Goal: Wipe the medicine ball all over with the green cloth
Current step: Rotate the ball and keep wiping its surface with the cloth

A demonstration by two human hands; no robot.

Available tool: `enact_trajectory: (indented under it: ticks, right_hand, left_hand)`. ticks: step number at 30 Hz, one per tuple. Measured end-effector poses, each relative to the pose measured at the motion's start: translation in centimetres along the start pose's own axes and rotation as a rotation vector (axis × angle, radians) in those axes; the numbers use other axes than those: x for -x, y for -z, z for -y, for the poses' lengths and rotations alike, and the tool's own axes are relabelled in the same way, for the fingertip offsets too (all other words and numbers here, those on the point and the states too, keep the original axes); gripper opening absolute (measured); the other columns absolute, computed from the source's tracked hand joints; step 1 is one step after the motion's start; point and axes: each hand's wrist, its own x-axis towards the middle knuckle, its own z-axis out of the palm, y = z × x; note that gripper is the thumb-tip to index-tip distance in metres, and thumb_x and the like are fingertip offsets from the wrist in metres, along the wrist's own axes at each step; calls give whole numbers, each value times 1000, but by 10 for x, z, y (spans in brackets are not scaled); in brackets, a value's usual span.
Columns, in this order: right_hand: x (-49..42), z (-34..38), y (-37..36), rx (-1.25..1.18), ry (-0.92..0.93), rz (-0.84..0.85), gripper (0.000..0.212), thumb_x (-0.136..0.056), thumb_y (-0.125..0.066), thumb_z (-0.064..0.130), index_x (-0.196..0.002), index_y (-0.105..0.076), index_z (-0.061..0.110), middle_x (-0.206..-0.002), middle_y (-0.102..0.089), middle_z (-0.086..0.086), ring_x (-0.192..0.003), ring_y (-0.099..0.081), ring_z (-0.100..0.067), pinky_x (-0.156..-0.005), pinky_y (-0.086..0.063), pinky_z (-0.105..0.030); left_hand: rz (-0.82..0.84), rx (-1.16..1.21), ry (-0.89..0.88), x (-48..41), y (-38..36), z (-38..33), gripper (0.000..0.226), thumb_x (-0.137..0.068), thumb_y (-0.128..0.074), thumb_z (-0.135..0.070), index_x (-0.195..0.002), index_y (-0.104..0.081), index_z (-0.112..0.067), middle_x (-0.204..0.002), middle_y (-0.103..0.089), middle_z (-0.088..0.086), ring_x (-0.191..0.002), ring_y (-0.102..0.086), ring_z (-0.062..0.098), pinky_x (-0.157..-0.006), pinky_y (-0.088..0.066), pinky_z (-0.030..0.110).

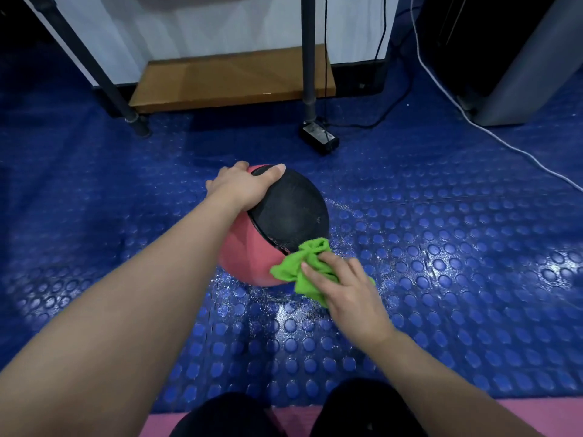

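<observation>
A red and black medicine ball (284, 212) sits on the blue studded floor mat in the middle of the head view. My left hand (244, 186) lies over its far top-left side, fingers curled round the curve and thumb on the black panel. My right hand (344, 285) presses the bunched green cloth (303, 266) against the ball's near right side, where the black panel meets the red, with the fingers spread over the cloth. The ball's underside and far side are hidden.
The blue studded floor mat (441, 263) looks wet and speckled around the ball. A black power adapter (318, 138) with cables lies just beyond it, beside dark stand legs (308, 74) and a wooden board (233, 80). A white cable (504, 143) crosses at right. My knees rest on a pink mat (536, 414).
</observation>
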Motion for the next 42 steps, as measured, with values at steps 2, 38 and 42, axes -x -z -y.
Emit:
enact_trajectory:
  ticks: [2, 38, 42]
  right_hand:
    - [13, -16, 4, 20, -115, -4, 63, -68, -83, 5, -125, -63, 23, -127, -50, -5, -97, -46, -24, -65, -54, -38]
    - [-22, -38, 35, -1402, -1403, -426, 17, -101, -46, 23, -92, -58, 16, -70, -62, -2, -61, -58, -20, -60, -53, -39]
    - [-23, -47, 39, -1374, -1395, -434, 15, -101, -46, 25, -100, -59, 17, -72, -64, 0, -59, -60, -17, -61, -53, -38]
  left_hand:
    - [18, 33, 15, -3, 3, 6, 103, -70, -41, -91, -152, -32, -30, -157, -34, 5, -142, -30, 39, -113, -32, 53]
    - [105, 418, 27, 75, -14, 56, 141, -30, -72, -87, -152, -15, -45, -154, -15, 2, -142, -30, 35, -115, -32, 52]
    - [34, 505, -32, 89, -29, 64, 148, -33, -82, -75, -156, -12, -30, -155, -18, 3, -140, -34, 23, -114, -31, 40]
